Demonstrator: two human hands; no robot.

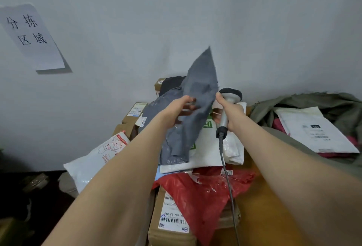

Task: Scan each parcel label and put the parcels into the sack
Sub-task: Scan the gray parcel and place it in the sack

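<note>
While gripping grey mailer (199, 81) aloft in left hand (180, 108), clasps scanner (231, 94) handle in right hand (234, 114), just beside mailer, above parcel pile (205, 191).

Both bare forearms reach forward side by side, raised. The left hand (180, 108) pinches a grey parcel (199, 81); the right hand (233, 113), just right of it, curls round a scanner (231, 94).

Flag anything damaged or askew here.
The red plastic parcel, front centre, looks torn: ragged white scraps show along its top edge. The paper sign on the wall hangs tilted, its lower edge lifting off.
</note>
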